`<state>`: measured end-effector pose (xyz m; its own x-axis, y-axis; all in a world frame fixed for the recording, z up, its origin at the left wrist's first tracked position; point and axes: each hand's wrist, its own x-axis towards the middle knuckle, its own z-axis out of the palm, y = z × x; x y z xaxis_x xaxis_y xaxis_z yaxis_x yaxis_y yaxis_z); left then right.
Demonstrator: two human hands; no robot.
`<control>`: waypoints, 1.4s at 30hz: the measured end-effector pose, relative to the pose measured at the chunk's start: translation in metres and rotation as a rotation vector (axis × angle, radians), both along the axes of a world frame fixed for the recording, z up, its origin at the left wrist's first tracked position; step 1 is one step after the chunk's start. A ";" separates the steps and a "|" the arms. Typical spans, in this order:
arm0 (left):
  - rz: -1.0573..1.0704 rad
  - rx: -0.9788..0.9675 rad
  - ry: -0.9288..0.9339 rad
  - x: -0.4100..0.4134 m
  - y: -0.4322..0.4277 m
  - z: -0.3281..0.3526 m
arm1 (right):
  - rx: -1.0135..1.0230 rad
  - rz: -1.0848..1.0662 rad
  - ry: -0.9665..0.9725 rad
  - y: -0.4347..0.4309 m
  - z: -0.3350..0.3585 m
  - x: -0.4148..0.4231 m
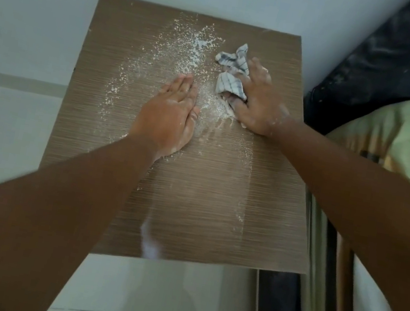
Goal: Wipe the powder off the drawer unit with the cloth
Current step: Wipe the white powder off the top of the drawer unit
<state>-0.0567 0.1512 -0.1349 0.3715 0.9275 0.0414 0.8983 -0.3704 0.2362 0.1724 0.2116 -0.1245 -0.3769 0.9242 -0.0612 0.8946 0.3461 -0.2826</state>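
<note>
The brown wood-grain top of the drawer unit [197, 208] fills the middle of the view. White powder [190, 43] lies scattered over its far and middle part, with thinner streaks toward the right. A crumpled white cloth with dark stripes [233, 74] sits at the far right of the top. My right hand [260, 102] presses down on the cloth and grips its near end. To its left my left hand [176, 112] rests on the top, edge down, fingers straight and together, in the powder. Both hands are dusted white.
A pale wall stands behind the unit and to its left. A bed with a light green sheet [406, 141] and a dark headboard [406, 62] lies close on the right. White floor tiles [159, 298] show below the unit's front edge.
</note>
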 end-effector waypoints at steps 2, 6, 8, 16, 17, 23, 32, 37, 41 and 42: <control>0.005 0.001 0.001 0.000 -0.001 0.001 | -0.018 0.022 0.001 -0.022 -0.002 -0.002; 0.007 -0.002 0.016 0.000 -0.003 0.005 | -0.033 0.078 0.005 -0.065 -0.006 -0.004; 0.016 -0.002 0.023 0.001 -0.004 0.007 | -0.040 0.109 0.020 -0.087 -0.006 -0.004; 0.012 -0.001 0.000 0.000 -0.010 0.009 | -0.049 0.221 0.044 -0.184 -0.005 -0.001; 0.014 -0.003 0.005 0.000 -0.010 0.009 | -0.039 0.242 0.043 -0.196 -0.007 0.001; 0.039 -0.018 -0.009 0.002 -0.012 0.012 | -0.030 0.340 0.025 -0.248 -0.015 0.009; 0.024 -0.014 0.027 0.003 -0.012 0.013 | -0.055 0.432 0.081 -0.296 -0.017 0.015; -0.007 -0.026 0.011 0.002 -0.009 0.013 | -0.148 0.559 0.147 -0.317 -0.013 0.006; -0.003 -0.021 -0.112 -0.020 0.011 0.019 | -0.129 0.584 0.300 -0.306 0.000 -0.017; 0.007 0.006 -0.107 -0.030 0.020 0.019 | -0.091 0.540 0.363 -0.293 0.004 -0.026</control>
<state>-0.0869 0.1709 -0.1156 0.3587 0.9295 0.0855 0.8706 -0.3662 0.3285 0.1469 -0.0814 -0.1207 -0.7980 0.5961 0.0882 0.4439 0.6805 -0.5830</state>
